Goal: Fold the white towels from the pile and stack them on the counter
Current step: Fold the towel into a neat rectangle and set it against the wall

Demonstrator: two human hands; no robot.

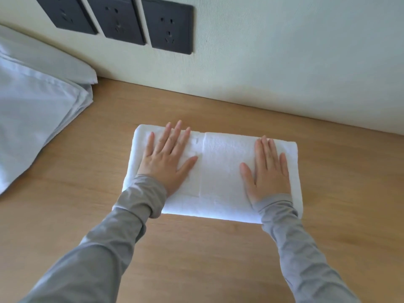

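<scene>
Pressing both palms flat on the folded towel (223,171), fingers (175,136) straight and slightly spread, gripping nothing: left hand (168,158) on the end nearer the black sockets (167,25), right hand (267,169) on the far end. It sits on the wooden counter (196,259), below those sockets. Looks soft, light and floppy, so I'd slide my fingers under both short ends to keep the folds together.
</scene>
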